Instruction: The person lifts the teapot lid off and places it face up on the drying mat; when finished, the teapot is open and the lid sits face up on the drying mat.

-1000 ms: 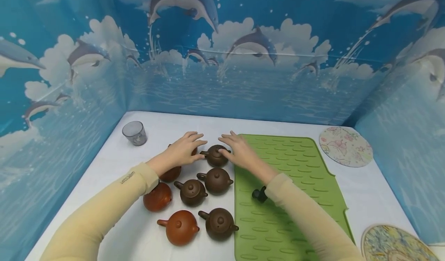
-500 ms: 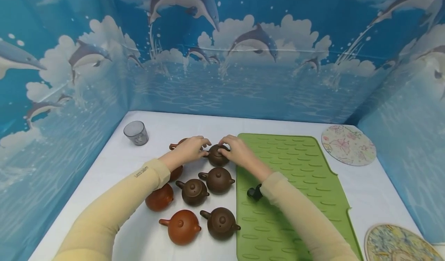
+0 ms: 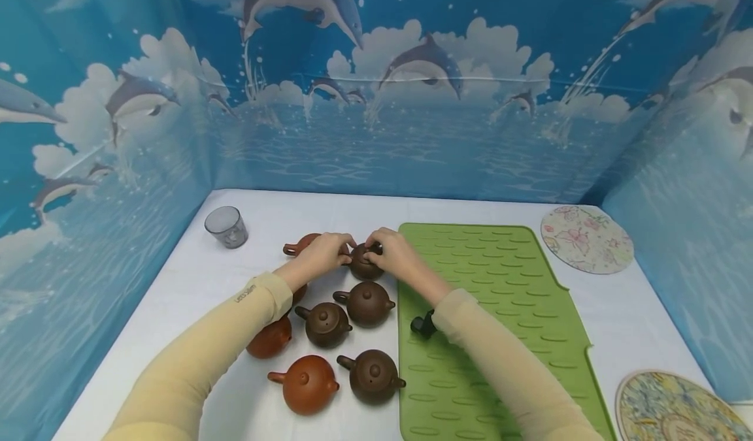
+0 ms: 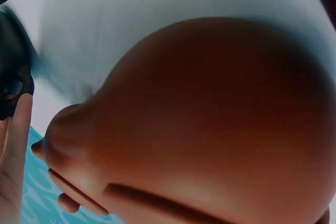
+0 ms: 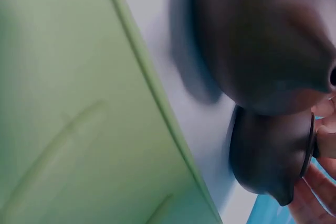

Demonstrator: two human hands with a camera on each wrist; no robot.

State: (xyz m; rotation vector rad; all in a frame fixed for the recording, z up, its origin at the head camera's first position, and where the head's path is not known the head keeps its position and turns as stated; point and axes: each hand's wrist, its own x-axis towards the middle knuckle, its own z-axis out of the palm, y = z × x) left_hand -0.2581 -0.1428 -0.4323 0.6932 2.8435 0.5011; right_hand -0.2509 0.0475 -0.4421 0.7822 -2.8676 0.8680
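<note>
Centrally, on the white table (image 3: 329, 212), a dark pot (image 3: 363, 268) between both hands. To one side, left hand (image 3: 325, 253), thumb and fingers bent together about the handle (image 4: 25, 81); opposite, right hand (image 3: 397, 253), digits pinched at the lid knob (image 5: 316, 148). Upright; long axis crosswise, handle leftward, spout (image 5: 283, 195) rightward, toward the green mat (image 3: 470, 258). Hidden in head view: spout, behind right hand. Cut off in left wrist view: most of pot and left hand.

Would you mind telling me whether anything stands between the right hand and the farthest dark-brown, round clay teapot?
Nothing visible does: the right hand touches the top of the dark-brown, round clay teapot, while the left hand is at its handle side.
</note>
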